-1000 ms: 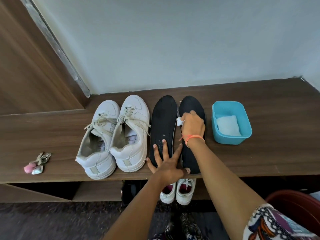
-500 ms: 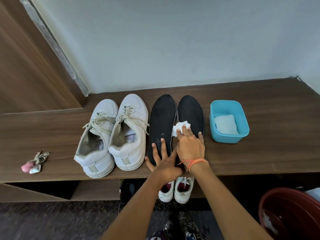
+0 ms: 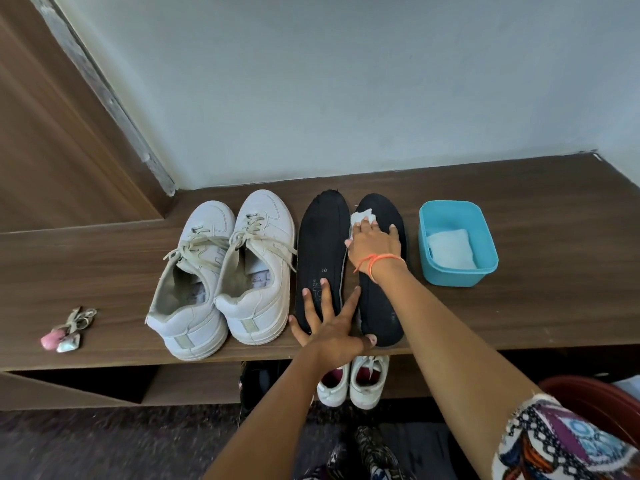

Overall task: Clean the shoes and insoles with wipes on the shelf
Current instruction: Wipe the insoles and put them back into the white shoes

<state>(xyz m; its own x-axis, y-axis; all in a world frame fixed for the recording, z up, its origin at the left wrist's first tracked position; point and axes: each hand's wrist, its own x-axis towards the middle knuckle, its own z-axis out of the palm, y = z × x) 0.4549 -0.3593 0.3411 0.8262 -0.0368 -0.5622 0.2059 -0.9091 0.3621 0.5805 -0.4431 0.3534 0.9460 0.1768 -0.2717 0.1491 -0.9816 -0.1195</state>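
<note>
Two black insoles lie side by side on the wooden shelf (image 3: 519,306), a left insole (image 3: 323,244) and a right insole (image 3: 381,306). My right hand (image 3: 374,247) presses a white wipe (image 3: 362,216) flat onto the toe end of the right insole, fingers stretched out. My left hand (image 3: 329,323) rests spread over the heel ends of both insoles, holding them down. A pair of white sneakers (image 3: 225,271) stands to the left of the insoles.
A blue tub (image 3: 457,275) with folded white wipes sits right of the insoles. A small pink and silver trinket (image 3: 65,329) lies at the shelf's far left. Smaller white shoes (image 3: 353,382) stand under the shelf. A red basin (image 3: 595,403) is at lower right.
My right hand slid the wipe from the middle of the right insole up toward its toe. My left hand stayed on the heels.
</note>
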